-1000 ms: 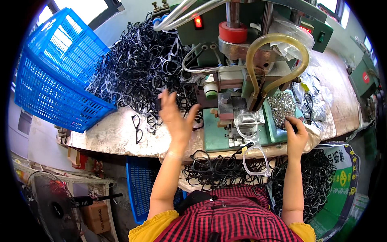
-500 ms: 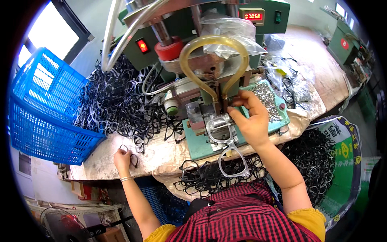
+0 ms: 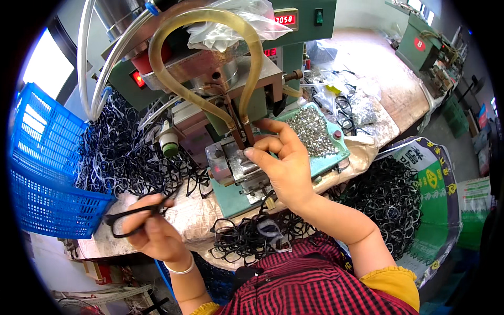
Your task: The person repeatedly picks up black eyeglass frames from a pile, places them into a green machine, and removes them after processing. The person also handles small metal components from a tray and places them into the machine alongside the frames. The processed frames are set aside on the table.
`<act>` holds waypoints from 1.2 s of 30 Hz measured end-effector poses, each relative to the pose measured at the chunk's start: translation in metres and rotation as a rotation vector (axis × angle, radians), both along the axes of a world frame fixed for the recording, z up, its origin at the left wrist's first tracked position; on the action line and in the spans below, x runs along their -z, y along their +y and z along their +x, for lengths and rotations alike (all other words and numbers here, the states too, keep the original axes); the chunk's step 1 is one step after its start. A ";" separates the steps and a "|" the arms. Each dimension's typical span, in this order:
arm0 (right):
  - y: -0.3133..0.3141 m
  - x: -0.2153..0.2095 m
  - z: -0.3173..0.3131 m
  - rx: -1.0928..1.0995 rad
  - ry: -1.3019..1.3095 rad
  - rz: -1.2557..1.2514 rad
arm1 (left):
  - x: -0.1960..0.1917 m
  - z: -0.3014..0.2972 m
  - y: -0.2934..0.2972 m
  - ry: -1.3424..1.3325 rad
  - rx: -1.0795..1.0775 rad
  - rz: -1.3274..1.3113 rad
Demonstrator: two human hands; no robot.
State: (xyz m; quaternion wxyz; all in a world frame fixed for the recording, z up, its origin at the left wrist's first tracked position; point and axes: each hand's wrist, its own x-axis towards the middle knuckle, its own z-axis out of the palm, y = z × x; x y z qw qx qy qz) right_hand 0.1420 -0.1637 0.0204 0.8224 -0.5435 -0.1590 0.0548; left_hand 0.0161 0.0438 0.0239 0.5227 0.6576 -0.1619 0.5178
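Left hand (image 3: 157,231) is pinching a black eyeglass frame (image 3: 116,216) front-left of the press (image 3: 268,79), right hand (image 3: 286,165) is hovering close in!
The frame is tilting in the air, thumb and fingers squeezing it; the right fingers are curling beside the press's front, and whether they're gripping anything, we can't tell. Right of the press, a turquoise tray (image 3: 344,150) is holding small metal pieces (image 3: 312,131); left of the press, dark frames (image 3: 121,149) are heaping up.
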 end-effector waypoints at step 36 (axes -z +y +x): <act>-0.041 0.033 0.035 0.315 -0.497 -0.381 | -0.041 0.049 -0.055 0.120 0.022 0.058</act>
